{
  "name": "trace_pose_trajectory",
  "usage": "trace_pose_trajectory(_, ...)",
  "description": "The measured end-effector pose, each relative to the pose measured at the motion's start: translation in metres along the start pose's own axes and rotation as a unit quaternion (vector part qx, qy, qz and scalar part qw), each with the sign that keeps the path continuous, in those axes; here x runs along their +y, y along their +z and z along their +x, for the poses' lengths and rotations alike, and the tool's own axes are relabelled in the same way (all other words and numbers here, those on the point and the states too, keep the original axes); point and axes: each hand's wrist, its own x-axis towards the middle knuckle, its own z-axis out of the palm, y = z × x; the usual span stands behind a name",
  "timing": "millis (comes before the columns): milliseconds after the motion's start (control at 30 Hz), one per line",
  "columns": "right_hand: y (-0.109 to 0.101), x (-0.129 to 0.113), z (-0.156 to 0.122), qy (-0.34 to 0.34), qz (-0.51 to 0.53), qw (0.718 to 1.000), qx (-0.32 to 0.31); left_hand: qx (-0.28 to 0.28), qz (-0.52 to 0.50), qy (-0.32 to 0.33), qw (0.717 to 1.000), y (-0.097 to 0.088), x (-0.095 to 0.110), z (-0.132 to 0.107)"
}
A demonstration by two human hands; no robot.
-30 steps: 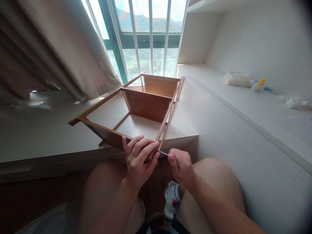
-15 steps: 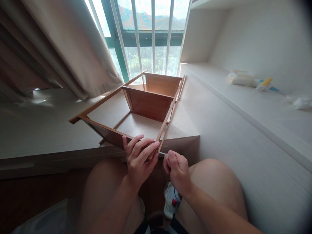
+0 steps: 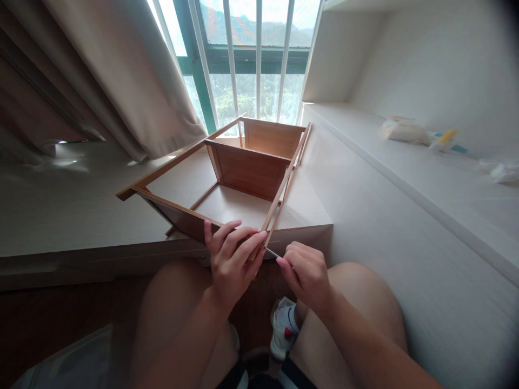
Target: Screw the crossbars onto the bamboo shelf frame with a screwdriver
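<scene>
A brown wooden shelf [image 3: 249, 170] lies on its side on the pale window ledge, its near end jutting over the ledge's edge. My left hand [image 3: 233, 265] grips the near right corner of this shelf, thumb and fingers closed round the wood and the other fingers spread along the end board. In my closed right hand [image 3: 308, 270] is a thin metal driver shaft [image 3: 272, 252]. The shaft's tip meets the corner beside my left fingertips. My fist hides its handle, so I cannot tell whether it is a screwdriver or a hex key.
A grey-brown curtain [image 3: 121, 70] hangs at the left, by the barred window [image 3: 259, 59]. On the higher counter [image 3: 365, 140] at the right lie a plastic-wrapped packet [image 3: 403, 129] and a yellow-topped item [image 3: 448, 136]. My knees are just below the ledge [image 3: 81, 216].
My right hand has turned over and shifted slightly right, fist still closed on the shaft, which now slants more. My left hand and the shelf keep their places; the view tilts slightly.
</scene>
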Motion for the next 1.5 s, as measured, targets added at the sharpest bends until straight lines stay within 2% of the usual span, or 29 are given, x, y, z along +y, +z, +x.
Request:
trace_pose_trajectory(200,0.004,-0.006,0.003,-0.006,0.008,1.0,-0.006,-0.002,0.004,-0.004,1.0,0.0,0.001,-0.001)
trace_pose_trajectory(433,0.016,-0.007,-0.005,0.052,0.048,0.997,0.018,0.009,-0.008,-0.001,1.0,0.001,0.001,-0.001)
trace_pose_trajectory(533,0.025,-0.01,-0.01,0.108,0.112,0.987,0.042,0.011,-0.011,-0.003,1.0,0.002,0.0,-0.002)
trace_pose_trajectory(600,0.031,-0.015,-0.011,0.178,0.191,0.964,0.055,0.009,-0.011,-0.005,1.0,0.002,0.0,-0.002)
trace_pose_trajectory(667,0.035,-0.023,-0.01,0.256,0.294,0.919,0.068,0.006,-0.013,-0.006,1.0,0.003,-0.001,-0.003)
trace_pose_trajectory(733,0.036,-0.031,-0.006,0.321,0.399,0.855,0.085,0.009,-0.015,-0.002,1.0,0.004,-0.001,-0.003)
trace_pose_trajectory(833,0.032,-0.045,0.004,0.397,0.538,0.737,0.096,0.016,-0.016,0.0,1.0,0.004,-0.001,-0.003)
trace_pose_trajectory(1000,0.013,-0.057,0.017,0.478,0.713,0.51,0.055,0.023,-0.02,0.003,1.0,0.004,-0.001,-0.003)
trace_pose_trajectory(1033,0.01,-0.057,0.018,0.484,0.729,0.482,0.041,0.024,-0.021,0.003,0.999,0.004,-0.001,-0.003)
trace_pose_trajectory(1067,0.008,-0.055,0.018,0.487,0.735,0.472,0.03,0.024,-0.02,0.005,1.0,0.004,-0.001,-0.003)
trace_pose_trajectory(1100,0.007,-0.053,0.018,0.487,0.727,0.483,0.027,0.023,-0.019,0.006,1.0,0.004,-0.001,-0.003)
trace_pose_trajectory(1133,0.008,-0.051,0.018,0.484,0.709,0.512,0.029,0.023,-0.018,0.008,1.0,0.005,-0.002,-0.003)
trace_pose_trajectory(1267,0.015,-0.039,0.01,0.444,0.582,0.681,0.035,0.023,-0.017,0.013,0.999,0.004,-0.003,-0.003)
trace_pose_trajectory(1400,0.015,-0.028,-0.001,0.391,0.469,0.791,0.042,0.019,-0.018,0.013,1.0,0.004,-0.003,-0.003)
trace_pose_trajectory(1500,0.007,-0.022,-0.004,0.323,0.351,0.879,0.029,0.021,-0.021,0.012,1.0,0.004,-0.003,-0.003)
